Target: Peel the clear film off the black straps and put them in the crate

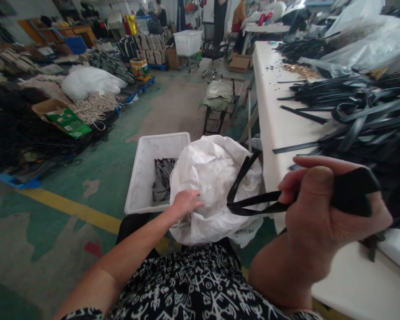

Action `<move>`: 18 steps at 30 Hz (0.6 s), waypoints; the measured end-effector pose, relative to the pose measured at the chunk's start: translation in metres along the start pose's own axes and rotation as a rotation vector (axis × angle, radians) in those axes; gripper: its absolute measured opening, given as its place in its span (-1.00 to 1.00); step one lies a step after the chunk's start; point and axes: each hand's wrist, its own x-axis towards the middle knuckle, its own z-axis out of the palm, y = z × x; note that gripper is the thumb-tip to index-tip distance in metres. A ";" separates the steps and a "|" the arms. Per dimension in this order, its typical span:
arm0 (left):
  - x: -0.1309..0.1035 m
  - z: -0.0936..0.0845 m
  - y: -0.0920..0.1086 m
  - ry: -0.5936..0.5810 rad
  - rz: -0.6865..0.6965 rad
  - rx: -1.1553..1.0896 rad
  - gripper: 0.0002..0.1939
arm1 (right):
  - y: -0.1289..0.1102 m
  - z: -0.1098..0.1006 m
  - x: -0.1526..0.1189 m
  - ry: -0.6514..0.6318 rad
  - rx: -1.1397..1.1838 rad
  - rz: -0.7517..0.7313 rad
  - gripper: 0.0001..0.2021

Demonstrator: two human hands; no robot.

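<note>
My right hand point(323, 209) is raised at the right, its fingers wrapped round a black strap point(253, 202) that hangs in a bent loop to the left over a white sack. That white sack point(213, 173) stands in front of my body, its top bunched and wrinkled. At the sack's near left side is my left hand point(187, 202), its fingers spread a little against the white plastic and nothing seen in them. Beside the sack, a white bin point(138, 178) holds a bundle of grey and black straps point(163, 175).
A white table point(270, 98) runs along the right with heaps of black straps point(346, 102) and clear plastic bags point(363, 44). Ahead stands a stool point(219, 95) with folded cloth. Pallets of goods point(96, 84) line the left. People point(220, 18) are at the back.
</note>
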 end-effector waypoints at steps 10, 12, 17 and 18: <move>-0.027 -0.046 0.008 -0.108 -0.162 -0.476 -0.77 | 0.019 0.007 0.004 -0.362 0.232 0.166 -0.79; -0.046 -0.066 0.020 -0.094 -0.199 -0.641 -0.76 | 0.030 0.015 0.001 -0.626 0.304 0.273 -0.74; -0.085 -0.112 0.048 0.065 -0.156 -0.748 -0.75 | 0.041 0.054 -0.034 -1.388 0.420 0.466 -0.65; -0.091 -0.119 0.052 0.087 -0.135 -0.735 -0.71 | 0.040 0.063 -0.045 -1.493 0.444 0.484 -0.63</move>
